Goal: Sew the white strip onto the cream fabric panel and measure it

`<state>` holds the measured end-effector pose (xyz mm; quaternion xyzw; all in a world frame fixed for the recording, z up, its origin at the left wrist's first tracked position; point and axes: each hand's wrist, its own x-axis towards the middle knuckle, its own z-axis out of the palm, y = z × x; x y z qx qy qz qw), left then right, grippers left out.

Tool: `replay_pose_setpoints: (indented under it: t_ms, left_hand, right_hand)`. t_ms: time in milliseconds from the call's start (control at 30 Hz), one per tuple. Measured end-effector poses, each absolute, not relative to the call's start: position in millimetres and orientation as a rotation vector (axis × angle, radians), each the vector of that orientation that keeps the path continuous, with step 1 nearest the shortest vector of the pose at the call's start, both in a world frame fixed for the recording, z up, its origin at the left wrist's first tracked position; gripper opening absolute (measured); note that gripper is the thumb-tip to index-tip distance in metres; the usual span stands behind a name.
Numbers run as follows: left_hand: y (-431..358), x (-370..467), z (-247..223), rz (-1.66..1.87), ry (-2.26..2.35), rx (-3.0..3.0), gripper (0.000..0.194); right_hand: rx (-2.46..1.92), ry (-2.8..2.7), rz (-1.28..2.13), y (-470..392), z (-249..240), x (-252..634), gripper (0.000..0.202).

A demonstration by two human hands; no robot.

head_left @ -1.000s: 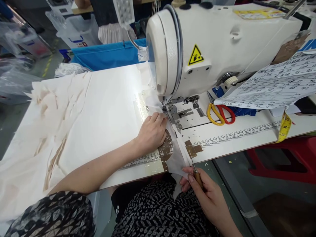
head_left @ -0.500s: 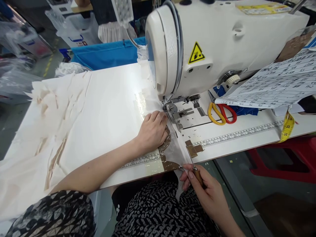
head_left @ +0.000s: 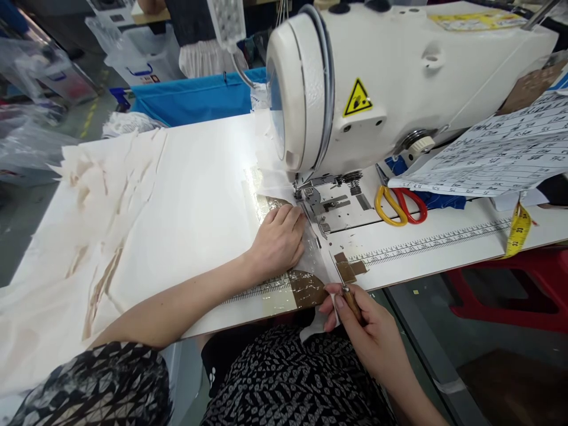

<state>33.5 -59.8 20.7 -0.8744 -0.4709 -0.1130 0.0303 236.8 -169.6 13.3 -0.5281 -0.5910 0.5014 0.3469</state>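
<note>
A strip of thin white fabric [head_left: 316, 260] runs from the needle area of the white sewing machine [head_left: 381, 77] to the table's front edge. My left hand [head_left: 279, 239] presses on the fabric beside the presser foot, fingers bent and together. At the front edge, my right hand [head_left: 355, 319] pinches the fabric's near end. It also holds a thin metal awl with a wooden handle [head_left: 352, 303], its tip pointing toward the machine. Under the fabric, brown tape [head_left: 306, 288] covers part of the tabletop.
Red and yellow scissors [head_left: 400, 205] lie right of the needle plate. Pale fabric pieces [head_left: 102, 213] cover the table's left side. A written sheet [head_left: 492, 148] and a yellow tape measure [head_left: 518, 229] are at the right. A blue cloth bin [head_left: 195, 100] stands behind.
My left hand has moved slightly right and toward me along with the fabric, uncovering brown tape behind it. The fabric's hanging end has shifted, and my right hand has risen slightly.
</note>
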Motion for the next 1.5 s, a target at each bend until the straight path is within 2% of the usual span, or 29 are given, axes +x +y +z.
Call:
replay_pose_setpoints:
  t_ms: [133, 367, 600, 767, 900, 1000, 1167, 1333, 1500]
  left_hand:
    - [-58.6, 33.5, 18.9, -0.37, -1.474, -2.692, 0.038]
    - [-46.0, 26.1, 2.3, -0.461, -1.445, -2.696, 0.049]
    - [-32.5, 21.7, 1.4, -0.502, -1.271, -2.549, 0.042]
    - [-27.8, 24.5, 21.6, -0.253, -1.211, -2.501, 0.035]
    - [-27.4, 19.9, 30.0, -0.297, -1.274, -2.543, 0.031]
    - [-29.9, 14.2, 29.3, -0.516, -1.426, -2.588, 0.03]
    - [-18.9, 7.4, 17.6, -0.95, -1.645, -2.678, 0.014]
    - [-6.9, 1.5, 8.0, -1.109, -1.652, -2.774, 0.01]
    - [-5.1, -2.0, 7.2, -1.228, -1.635, -2.807, 0.01]
  right_hand:
    - [-1.368, -1.552, 1.301, -166.2, 13.3, 236.3, 0.028]
    - [-1.273, -1.576, 1.284, -162.8, 21.0, 233.9, 0.025]
    - [-0.997, -1.763, 1.104, -152.3, 50.9, 226.2, 0.025]
    - [-0.842, -1.638, 1.205, -141.1, 76.9, 206.2, 0.027]
    - [-0.817, -1.634, 1.291, -145.2, 87.4, 202.4, 0.03]
    - [-0.908, -1.881, 1.088, -151.7, 78.2, 211.0, 0.03]
    - [-1.228, -2.089, 0.554, -146.2, 41.1, 219.4, 0.036]
    - [-1.488, -2.035, 0.3, -125.0, 21.4, 213.8, 0.039]
    - [-1.525, -2.091, 0.044, -101.6, 14.7, 205.6, 0.036]
